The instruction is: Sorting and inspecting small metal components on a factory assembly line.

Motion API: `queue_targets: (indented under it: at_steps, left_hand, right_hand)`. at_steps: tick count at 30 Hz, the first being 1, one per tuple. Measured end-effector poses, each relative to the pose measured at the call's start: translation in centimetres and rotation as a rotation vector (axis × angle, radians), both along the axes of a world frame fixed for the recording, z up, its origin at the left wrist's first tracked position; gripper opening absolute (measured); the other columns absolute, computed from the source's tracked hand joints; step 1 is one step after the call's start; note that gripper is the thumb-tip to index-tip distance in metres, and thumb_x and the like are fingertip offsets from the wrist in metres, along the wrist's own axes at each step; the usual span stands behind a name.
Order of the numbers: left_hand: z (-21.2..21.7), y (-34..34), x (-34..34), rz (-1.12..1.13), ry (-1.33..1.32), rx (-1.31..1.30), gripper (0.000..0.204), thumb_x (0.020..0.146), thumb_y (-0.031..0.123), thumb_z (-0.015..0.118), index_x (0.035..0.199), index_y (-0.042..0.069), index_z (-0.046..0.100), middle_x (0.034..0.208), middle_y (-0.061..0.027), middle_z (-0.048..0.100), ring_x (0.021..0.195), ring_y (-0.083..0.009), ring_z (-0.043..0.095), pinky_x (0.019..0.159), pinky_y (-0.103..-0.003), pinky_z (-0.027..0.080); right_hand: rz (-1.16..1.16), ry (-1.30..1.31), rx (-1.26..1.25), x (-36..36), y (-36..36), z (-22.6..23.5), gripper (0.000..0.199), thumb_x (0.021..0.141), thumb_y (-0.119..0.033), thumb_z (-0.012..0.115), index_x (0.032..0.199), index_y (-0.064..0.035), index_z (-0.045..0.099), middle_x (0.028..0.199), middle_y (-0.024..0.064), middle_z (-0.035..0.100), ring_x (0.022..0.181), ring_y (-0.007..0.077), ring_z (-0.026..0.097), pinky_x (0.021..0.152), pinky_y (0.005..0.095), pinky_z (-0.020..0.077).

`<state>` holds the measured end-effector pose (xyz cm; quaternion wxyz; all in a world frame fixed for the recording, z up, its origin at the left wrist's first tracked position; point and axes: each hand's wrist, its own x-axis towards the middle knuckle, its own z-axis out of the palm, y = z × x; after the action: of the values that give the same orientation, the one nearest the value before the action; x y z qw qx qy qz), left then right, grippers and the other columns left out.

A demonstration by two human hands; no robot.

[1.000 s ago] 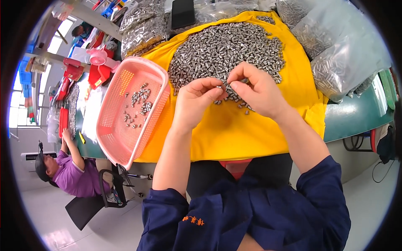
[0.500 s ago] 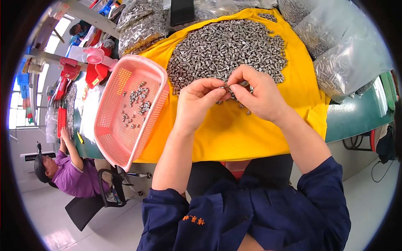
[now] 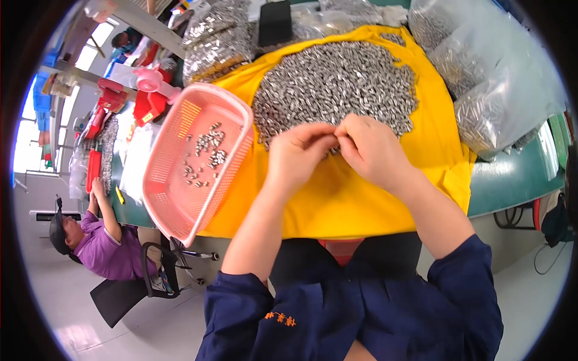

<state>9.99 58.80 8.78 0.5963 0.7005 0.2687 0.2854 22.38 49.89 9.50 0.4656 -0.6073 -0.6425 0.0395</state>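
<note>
On the yellow cloth [image 3: 361,204], left hand [image 3: 298,156] and right hand [image 3: 373,150] meet, grips pinched at the metal-piece heap [image 3: 334,84] beside clear bags [image 3: 487,78].

Both hands, left hand [image 3: 298,157] and right hand [image 3: 374,150], meet fingertip to fingertip at the near edge of the wide heap of small silver metal pieces [image 3: 334,84], which blocks the way ahead. Bare yellow cloth [image 3: 355,201] lies open beneath the wrists. The pink perforated plastic basket [image 3: 177,198] walls the left; clear plastic bags of metal parts [image 3: 494,90] crowd the right.
</note>
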Motion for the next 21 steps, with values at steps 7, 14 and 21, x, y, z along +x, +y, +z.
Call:
queue_targets:
  at_steps: [7,14,21]
  left_hand:
    - [-0.4,0.0,-0.5,0.095,0.118,0.353,0.011,0.072,0.001,0.059,0.083,0.002,0.061,0.079,-0.0076,0.061,0.07,-0.0182,0.059,0.063,-0.025,0.046]
    - [-0.9,0.2,-0.6,-0.1,-0.136,-0.34,0.014,0.078,0.004,0.057,0.091,0.0,0.057,0.077,-0.0032,0.059,0.068,-0.0087,0.056,0.062,-0.02,0.045]
    - [-0.8,1.2,-1.4,-0.175,-0.386,-0.712,0.013,0.081,0.004,0.052,0.094,0.003,0.056,0.087,-0.0076,0.06,0.078,-0.0162,0.059,0.069,-0.027,0.05]
  right_hand:
    - [-0.089,0.201,-0.097,-0.1,-0.7,0.6,0.006,0.074,-0.004,0.051,0.079,-0.0042,0.049,0.067,0.0115,0.053,0.058,0.0263,0.052,0.052,0.0342,0.0403]
    - [-0.019,0.359,-0.099,0.2,-1.1,0.0,0.005,0.077,-0.002,0.05,0.081,-0.0027,0.049,0.064,0.0038,0.052,0.052,0.0085,0.049,0.048,0.0231,0.0393]
    - [0.071,0.492,-0.146,-0.2,-0.3,1.1,0.007,0.078,-0.004,0.05,0.085,-0.0014,0.05,0.072,0.0037,0.054,0.062,0.0076,0.052,0.057,0.0221,0.0432]
